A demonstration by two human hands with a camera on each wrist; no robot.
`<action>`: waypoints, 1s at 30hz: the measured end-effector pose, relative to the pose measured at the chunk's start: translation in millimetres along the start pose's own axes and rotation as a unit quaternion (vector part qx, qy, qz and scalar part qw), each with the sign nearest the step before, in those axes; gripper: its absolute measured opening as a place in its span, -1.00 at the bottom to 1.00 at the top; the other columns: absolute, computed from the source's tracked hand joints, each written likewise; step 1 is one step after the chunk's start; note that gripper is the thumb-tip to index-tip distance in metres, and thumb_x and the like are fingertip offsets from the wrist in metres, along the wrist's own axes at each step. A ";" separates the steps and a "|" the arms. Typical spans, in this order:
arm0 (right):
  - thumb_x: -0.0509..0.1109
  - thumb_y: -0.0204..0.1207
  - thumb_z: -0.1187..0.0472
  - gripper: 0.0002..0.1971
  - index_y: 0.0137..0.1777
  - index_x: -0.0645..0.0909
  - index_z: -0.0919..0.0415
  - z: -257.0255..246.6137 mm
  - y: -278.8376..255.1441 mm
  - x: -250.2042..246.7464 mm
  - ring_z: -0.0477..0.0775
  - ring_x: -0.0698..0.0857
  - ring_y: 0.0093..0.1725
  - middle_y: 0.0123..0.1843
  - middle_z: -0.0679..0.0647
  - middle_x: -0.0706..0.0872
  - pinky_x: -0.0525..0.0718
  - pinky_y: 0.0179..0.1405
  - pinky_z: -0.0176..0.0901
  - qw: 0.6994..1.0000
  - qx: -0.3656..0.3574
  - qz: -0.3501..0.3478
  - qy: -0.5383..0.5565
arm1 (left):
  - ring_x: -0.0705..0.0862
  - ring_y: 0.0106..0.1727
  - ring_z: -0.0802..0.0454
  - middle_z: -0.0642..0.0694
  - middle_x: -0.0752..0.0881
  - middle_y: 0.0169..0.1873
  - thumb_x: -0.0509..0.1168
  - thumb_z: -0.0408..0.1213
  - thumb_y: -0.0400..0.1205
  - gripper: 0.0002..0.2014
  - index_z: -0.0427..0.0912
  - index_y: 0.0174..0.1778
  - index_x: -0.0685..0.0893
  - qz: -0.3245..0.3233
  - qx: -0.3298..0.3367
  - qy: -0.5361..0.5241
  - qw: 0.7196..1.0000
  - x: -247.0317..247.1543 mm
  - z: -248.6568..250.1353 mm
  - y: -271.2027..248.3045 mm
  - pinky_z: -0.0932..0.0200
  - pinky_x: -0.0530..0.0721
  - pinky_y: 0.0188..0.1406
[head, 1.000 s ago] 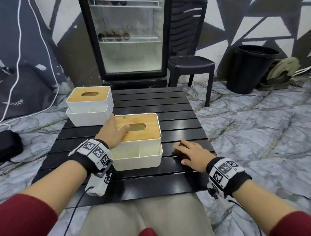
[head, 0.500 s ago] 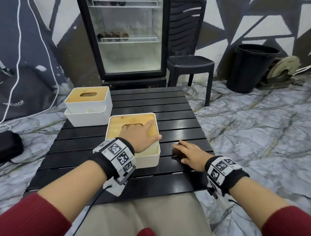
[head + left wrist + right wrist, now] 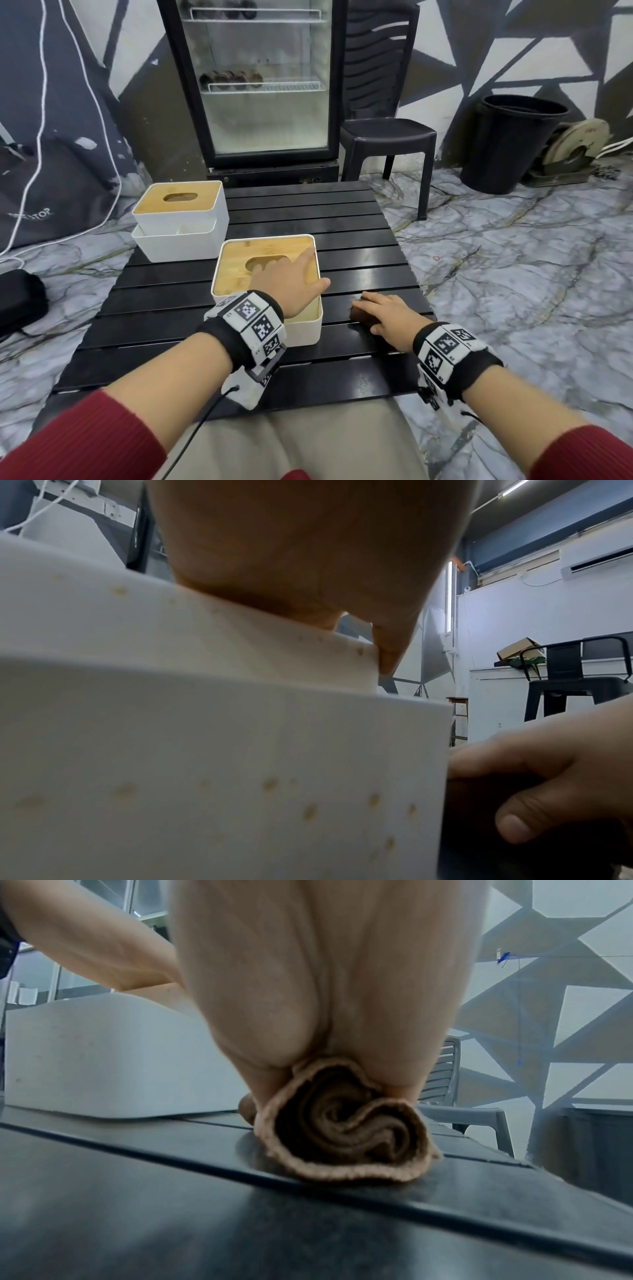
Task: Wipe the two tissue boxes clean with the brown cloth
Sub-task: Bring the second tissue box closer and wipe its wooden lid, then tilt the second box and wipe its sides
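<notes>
The near tissue box (image 3: pixel 236 270), white with a bamboo lid, stands mid-table. My left hand (image 3: pixel 301 274) lies on its lid, index finger straight, thumb past the right edge. In the left wrist view the box wall (image 3: pixel 205 764) shows several brownish spots, and the thumb touches its top corner. A second, matching tissue box (image 3: pixel 181 219) stands at the far left. On the table right of the near box, my right hand (image 3: pixel 373 310) holds the rolled brown cloth (image 3: pixel 342 1131), fingers above it and thumb below.
The black slatted table (image 3: pixel 359 240) is bare at the far right and front. Behind it stand a glass-door fridge (image 3: pixel 260 85), a black stool (image 3: pixel 387 137) and a black bin (image 3: pixel 513 137). A dark bag (image 3: pixel 20 301) lies on the marble floor at left.
My left hand slid from the near box's left front corner up onto its lid. The right hand stayed on the cloth.
</notes>
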State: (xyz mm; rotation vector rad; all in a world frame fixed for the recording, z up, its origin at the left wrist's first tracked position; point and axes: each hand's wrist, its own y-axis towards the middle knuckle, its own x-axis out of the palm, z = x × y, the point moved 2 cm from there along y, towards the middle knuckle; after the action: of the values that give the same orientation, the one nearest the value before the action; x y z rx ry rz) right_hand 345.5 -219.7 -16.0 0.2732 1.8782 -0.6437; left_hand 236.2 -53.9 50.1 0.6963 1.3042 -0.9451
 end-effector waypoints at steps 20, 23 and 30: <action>0.25 0.57 0.37 -0.57 0.40 0.46 0.05 -79.1 -30.4 -69.2 -0.06 0.36 0.40 0.43 -0.10 0.43 0.15 0.45 -0.39 0.912 -0.195 0.286 0.219 | 0.55 0.39 -0.04 -0.05 0.51 0.46 0.30 -0.37 0.62 -0.31 0.37 0.49 0.17 0.083 0.087 -0.557 0.822 -48.4 -54.4 -19.6 0.04 0.59 0.30; 0.28 0.57 0.32 -0.59 0.39 0.47 0.04 -85.9 -30.3 -58.8 0.00 0.36 0.38 0.39 -0.18 0.39 0.06 0.37 -0.58 0.916 -0.209 0.284 0.189 | 0.54 0.40 0.03 -0.03 0.49 0.47 0.30 -0.39 0.62 -0.31 0.38 0.47 0.18 0.088 0.098 -0.569 0.812 -44.8 -58.2 -19.9 0.05 0.56 0.33; 0.33 0.53 0.22 -0.65 0.32 0.56 0.07 -97.9 -27.1 -44.5 0.13 0.47 0.22 0.34 -0.14 0.44 0.20 0.35 -0.44 0.898 -0.264 0.325 0.136 | 0.72 0.06 0.28 0.27 0.74 0.11 0.13 -0.38 0.70 -0.46 0.35 0.46 0.29 0.067 0.071 -0.588 0.803 -40.4 -70.0 -13.1 0.45 0.63 -0.11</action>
State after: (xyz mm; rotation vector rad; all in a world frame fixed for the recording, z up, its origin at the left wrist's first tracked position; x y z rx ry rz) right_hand 273.0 -183.3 59.6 0.6159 1.9793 0.3787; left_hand 191.1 7.7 79.7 0.1782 0.0690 -1.0715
